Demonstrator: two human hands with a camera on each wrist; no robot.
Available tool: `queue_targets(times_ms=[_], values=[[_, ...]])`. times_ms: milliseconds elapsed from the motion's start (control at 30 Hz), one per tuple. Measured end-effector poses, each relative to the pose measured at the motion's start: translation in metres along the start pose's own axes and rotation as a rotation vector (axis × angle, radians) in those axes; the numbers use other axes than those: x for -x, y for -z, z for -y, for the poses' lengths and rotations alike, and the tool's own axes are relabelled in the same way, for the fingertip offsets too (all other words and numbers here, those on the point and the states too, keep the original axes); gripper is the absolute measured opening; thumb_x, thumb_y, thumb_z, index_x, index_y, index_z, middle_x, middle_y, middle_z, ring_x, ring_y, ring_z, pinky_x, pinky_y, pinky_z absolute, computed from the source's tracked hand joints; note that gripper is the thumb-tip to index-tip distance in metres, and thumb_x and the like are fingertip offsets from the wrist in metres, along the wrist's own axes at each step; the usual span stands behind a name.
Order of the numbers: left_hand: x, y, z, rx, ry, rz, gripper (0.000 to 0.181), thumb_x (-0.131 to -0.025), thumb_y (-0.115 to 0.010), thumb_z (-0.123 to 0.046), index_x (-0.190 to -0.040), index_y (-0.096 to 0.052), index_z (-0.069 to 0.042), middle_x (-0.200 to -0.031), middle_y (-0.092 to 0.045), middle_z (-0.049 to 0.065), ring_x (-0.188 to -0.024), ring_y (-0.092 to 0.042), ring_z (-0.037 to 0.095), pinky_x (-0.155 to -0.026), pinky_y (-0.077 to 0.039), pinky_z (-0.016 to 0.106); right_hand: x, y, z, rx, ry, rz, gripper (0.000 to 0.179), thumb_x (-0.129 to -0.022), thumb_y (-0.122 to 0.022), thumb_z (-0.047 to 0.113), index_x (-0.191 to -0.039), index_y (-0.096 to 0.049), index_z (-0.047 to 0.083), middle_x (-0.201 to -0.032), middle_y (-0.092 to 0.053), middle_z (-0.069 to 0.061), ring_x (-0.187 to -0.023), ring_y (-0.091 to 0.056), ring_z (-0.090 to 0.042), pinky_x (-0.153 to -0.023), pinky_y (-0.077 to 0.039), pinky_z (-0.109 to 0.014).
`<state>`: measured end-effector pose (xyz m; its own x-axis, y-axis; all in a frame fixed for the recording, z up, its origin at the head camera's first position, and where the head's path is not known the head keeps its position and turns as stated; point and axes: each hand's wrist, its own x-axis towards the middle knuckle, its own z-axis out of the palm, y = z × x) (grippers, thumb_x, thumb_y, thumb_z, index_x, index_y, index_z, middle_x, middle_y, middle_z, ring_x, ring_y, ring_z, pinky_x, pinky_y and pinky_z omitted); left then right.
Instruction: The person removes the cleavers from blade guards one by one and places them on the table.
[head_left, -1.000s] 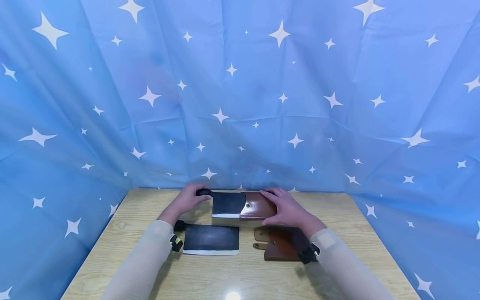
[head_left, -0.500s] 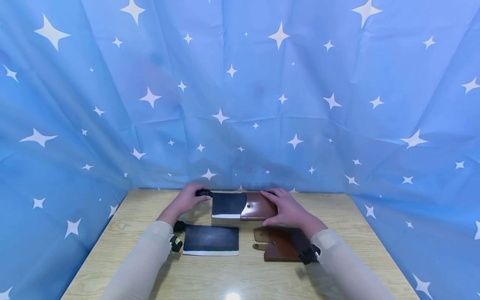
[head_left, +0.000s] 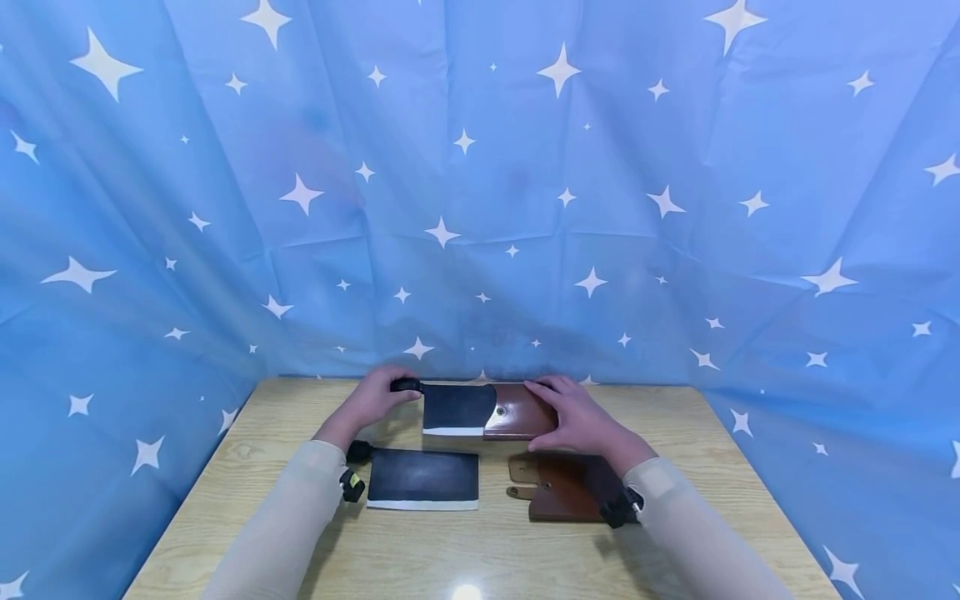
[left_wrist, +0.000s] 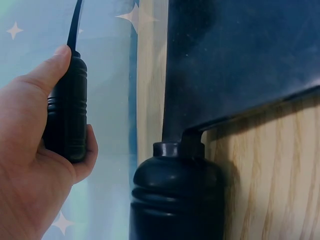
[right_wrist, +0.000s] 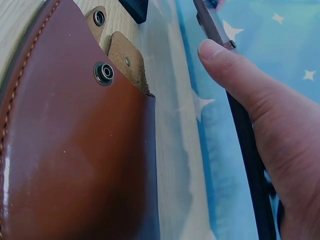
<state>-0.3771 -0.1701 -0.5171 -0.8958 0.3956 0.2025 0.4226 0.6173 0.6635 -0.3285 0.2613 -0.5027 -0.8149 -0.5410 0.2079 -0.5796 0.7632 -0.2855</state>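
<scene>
My left hand (head_left: pixel 375 398) grips the black ridged handle (left_wrist: pixel 67 107) of a cleaver near the table's back edge. The dark blade (head_left: pixel 456 407) of this cleaver, pale along its edge, points right, its far part covered by a glossy brown leather sheath (head_left: pixel 517 421). With thumb and fingers on opposite edges, my right hand (head_left: pixel 577 421) holds the sheath at its right end. Closer to me, a second cleaver (head_left: pixel 423 477) lies on the table below my left wrist. A second brown sheath (right_wrist: pixel 75 150), with snap studs and loose strap tabs, lies below my right wrist, partly hidden by it.
The wood-grain table (head_left: pixel 420 558) carries everything. Behind it and along both sides hangs a blue curtain (head_left: pixel 495 167) with white stars, close to the back edge.
The held sheath has shifted slightly to the right with my right hand, and a little more of the blade shows. The second cleaver and second sheath stay in place.
</scene>
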Motion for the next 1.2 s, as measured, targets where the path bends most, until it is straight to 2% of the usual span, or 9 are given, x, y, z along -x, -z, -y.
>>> queue_targets(times_ms=[567,1200], values=[[0.004,0.002,0.001,0.014,0.002,-0.010,0.027,-0.105,-0.080,-0.026,-0.129,-0.078,-0.015,-0.123,-0.073,0.005,-0.108,-0.066,0.024,-0.093,-0.054,0.050,0.003,0.003,-0.003,-0.011,0.003,-0.002,0.112,-0.077,-0.100,0.057,-0.168,-0.049,0.015,-0.168,-0.045,-0.015,-0.156,-0.038,-0.040,-0.123,-0.036,-0.065],[0.002,0.004,0.013,0.018,0.020,0.003,0.028,-0.105,-0.080,-0.028,-0.130,-0.078,-0.017,-0.124,-0.073,0.004,-0.108,-0.066,0.023,-0.092,-0.055,0.047,0.008,0.000,-0.010,-0.008,-0.004,-0.019,0.111,-0.077,-0.099,0.059,-0.167,-0.051,0.016,-0.168,-0.045,-0.012,-0.154,-0.040,-0.040,-0.120,-0.039,-0.066]])
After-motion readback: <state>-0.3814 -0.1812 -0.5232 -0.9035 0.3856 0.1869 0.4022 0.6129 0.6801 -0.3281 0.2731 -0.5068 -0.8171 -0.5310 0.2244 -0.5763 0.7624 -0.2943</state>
